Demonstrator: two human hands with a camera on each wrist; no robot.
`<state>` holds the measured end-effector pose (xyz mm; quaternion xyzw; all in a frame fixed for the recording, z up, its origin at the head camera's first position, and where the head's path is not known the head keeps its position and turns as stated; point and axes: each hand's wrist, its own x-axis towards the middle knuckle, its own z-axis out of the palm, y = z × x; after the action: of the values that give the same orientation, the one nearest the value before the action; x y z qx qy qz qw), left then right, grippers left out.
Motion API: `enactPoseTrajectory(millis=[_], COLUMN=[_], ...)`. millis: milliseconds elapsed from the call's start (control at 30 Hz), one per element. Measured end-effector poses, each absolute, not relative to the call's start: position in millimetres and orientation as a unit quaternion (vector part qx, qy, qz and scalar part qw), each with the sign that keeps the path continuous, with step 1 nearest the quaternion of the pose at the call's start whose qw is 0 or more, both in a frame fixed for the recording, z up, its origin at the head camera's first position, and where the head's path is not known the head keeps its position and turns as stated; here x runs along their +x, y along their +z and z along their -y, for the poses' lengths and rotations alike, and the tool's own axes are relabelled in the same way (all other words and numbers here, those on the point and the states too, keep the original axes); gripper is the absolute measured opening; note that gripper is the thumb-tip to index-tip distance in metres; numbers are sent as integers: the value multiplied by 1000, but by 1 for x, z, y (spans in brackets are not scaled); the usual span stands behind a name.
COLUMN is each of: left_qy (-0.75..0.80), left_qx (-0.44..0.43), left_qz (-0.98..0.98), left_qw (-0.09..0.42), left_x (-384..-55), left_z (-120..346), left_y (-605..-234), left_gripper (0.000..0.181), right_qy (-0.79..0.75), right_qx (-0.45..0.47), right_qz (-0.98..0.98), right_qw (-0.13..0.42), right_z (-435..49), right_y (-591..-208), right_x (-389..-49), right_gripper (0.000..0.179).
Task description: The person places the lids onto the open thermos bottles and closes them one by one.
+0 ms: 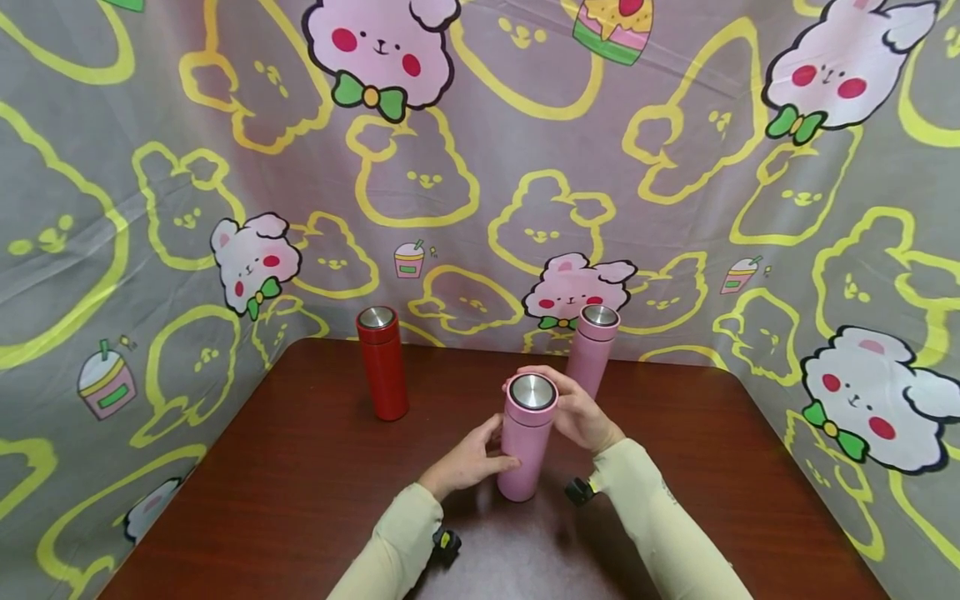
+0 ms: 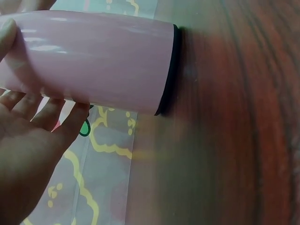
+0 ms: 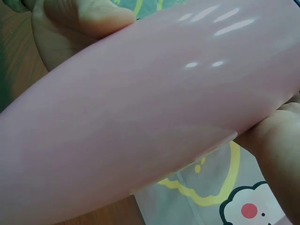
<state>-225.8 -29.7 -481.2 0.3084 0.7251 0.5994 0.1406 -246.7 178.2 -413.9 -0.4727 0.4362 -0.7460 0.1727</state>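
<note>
A pink thermos bottle (image 1: 523, 446) with a steel-topped lid stands nearly upright between both hands, its black-rimmed base right at the tabletop. My left hand (image 1: 467, 460) grips its body from the left, thumb across the near side and fingers round the far side. Higher up, my right hand (image 1: 585, 418) holds it from the right, fingers curled behind the lid. In the left wrist view the bottle's lower body (image 2: 112, 61) lies past the left fingers. The right wrist view is mostly filled by the pink body (image 3: 140, 108), with part of the right hand (image 3: 276, 145) at the right edge.
A second pink thermos (image 1: 591, 354) stands behind the right hand, partly covered by it. To the back left stands a red thermos (image 1: 386, 375). The brown wooden table (image 1: 262, 492) meets a patterned cloth (image 1: 480, 150) on its back and sides.
</note>
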Motion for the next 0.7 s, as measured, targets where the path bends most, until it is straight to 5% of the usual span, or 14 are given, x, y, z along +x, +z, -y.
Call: enactPoseTrajectory(millis=[700], left_qy=[586], left_qx=[325], left_qz=[-737], left_qw=[85], left_x=[-216], left_z=[24], left_y=[-481], left_gripper=[61], right_qy=[-753], right_qx=[-444], right_qz=[-480], right_qw=[71], right_z=[-171], right_y=[-416], right_x=[-234], right_gripper=[45])
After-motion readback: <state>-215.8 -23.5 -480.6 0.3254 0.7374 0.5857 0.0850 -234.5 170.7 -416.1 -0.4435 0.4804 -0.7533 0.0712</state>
